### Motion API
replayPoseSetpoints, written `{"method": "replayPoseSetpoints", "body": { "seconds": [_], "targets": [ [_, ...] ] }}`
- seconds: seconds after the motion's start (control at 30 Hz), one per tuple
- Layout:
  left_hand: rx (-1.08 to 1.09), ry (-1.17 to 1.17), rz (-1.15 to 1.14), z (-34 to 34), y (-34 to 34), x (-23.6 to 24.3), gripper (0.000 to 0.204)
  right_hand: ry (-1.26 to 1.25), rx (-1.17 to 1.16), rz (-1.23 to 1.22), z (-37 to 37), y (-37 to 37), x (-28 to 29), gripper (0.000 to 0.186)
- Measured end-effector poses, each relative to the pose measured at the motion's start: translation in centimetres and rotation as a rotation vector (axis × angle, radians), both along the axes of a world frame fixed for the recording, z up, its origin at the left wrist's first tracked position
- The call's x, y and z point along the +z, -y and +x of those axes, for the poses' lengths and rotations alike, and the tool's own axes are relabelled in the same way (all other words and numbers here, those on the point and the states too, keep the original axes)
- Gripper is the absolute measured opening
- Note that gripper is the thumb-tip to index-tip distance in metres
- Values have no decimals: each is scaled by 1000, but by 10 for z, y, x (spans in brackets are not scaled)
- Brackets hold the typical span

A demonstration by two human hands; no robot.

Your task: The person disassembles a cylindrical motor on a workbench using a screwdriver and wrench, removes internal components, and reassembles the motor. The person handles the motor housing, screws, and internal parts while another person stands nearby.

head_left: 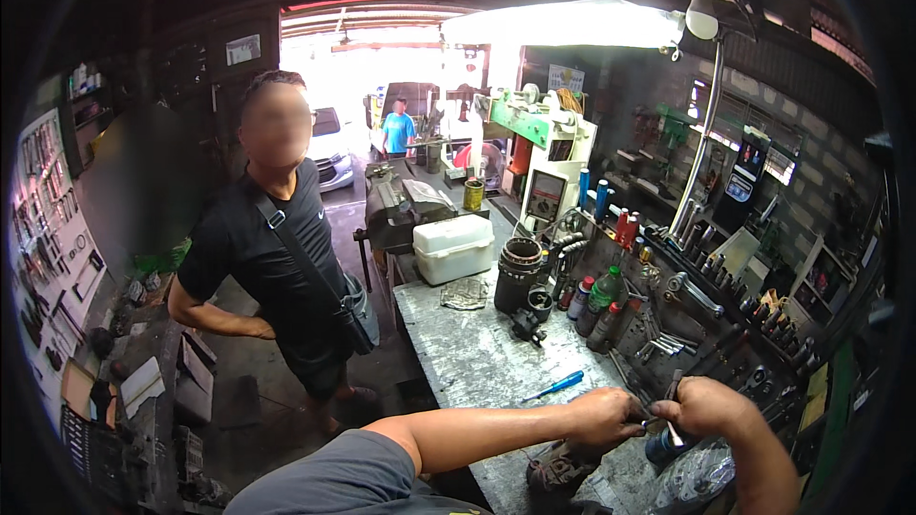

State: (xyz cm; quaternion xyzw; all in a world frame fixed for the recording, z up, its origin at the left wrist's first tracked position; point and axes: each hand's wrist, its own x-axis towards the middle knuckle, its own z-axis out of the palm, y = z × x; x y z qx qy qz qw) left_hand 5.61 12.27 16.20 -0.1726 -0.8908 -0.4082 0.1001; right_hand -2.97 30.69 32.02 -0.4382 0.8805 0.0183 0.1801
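Over the right front of the metal workbench, my left hand and my right hand meet, almost touching. The left hand's fingers are pinched together on something small and dark that I cannot make out. My right hand is closed too; a dark piece juts above it and a shiny metal part shows below its fingers, kind unclear. Beneath the hands is a blue round object, partly covered. A blue-handled screwdriver lies left of the hands. A dark, dirty lump, perhaps cloth, rests below my left wrist.
A clear plastic bag lies under my right forearm. Farther back stand a black cylindrical housing, spray cans and bottles, and a white box. Wrenches and sockets line the right side. A person stands left of the bench.
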Motion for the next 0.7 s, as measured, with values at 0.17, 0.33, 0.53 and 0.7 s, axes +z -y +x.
{"method": "replayPoseSetpoints", "body": {
  "seconds": [0.17,0.33,0.53,0.7],
  "targets": [
    [15,-19,-22,3,-2,2,30,-703,925,-244,-2,-7,-12,15],
    [46,-11,-25,2,-1,1,31,-533,249,-659,35,-13,-72,24],
    [93,16,-37,5,0,5,36,-682,52,-729,49,-28,-60,10],
    [-13,-25,49,6,6,3,41,-669,164,-645,57,-9,-56,8]
  ]
}}
